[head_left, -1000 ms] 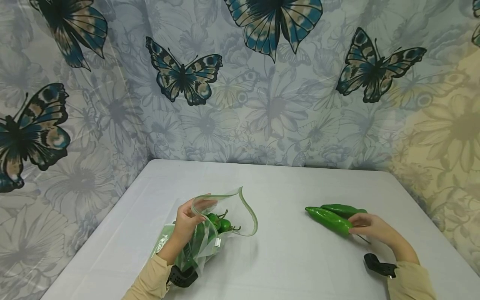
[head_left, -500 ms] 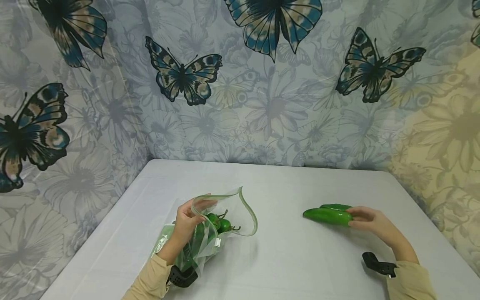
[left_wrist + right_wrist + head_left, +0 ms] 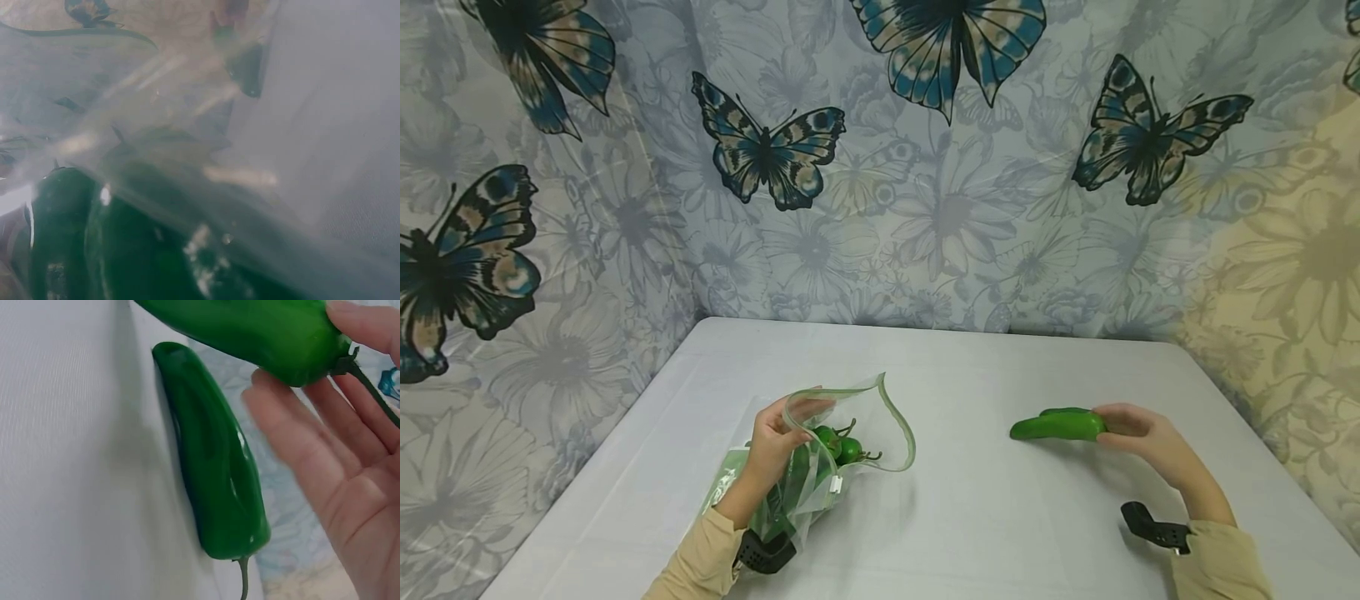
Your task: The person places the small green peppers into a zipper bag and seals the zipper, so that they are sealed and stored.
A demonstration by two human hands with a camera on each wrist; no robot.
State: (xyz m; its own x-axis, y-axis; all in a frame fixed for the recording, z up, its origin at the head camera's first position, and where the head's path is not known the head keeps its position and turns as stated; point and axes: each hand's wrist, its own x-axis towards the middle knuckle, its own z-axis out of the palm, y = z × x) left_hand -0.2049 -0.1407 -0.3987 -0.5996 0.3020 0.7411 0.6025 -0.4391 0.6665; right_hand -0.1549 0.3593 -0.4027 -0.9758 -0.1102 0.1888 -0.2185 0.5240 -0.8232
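Observation:
My left hand [image 3: 769, 446] grips the rim of a clear zip bag [image 3: 891, 408] with green trim, whose mouth gapes toward the right. Several shiny green peppers [image 3: 850, 451] with stems lie inside it; through the blurred plastic, dark green peppers [image 3: 131, 244] fill the lower left wrist view. On the right, my right hand [image 3: 1153, 446] pinches a long green pepper [image 3: 1056, 427] near its stem end, thumb on one side and fingers on the other. This pepper is raised off the table. Behind it a second long green pepper [image 3: 215, 462] lies on the cloth, mostly hidden in the head view.
A white cloth covers the table [image 3: 955, 517]. Behind and beside it hang curtains [image 3: 925, 250] printed with butterflies and flowers. Black wrist cameras [image 3: 766, 554] sit at both sleeves.
My right hand has lifted the front pepper off the table and turned it nearly level, with its stem end raised. The left hand and the bag have stayed still.

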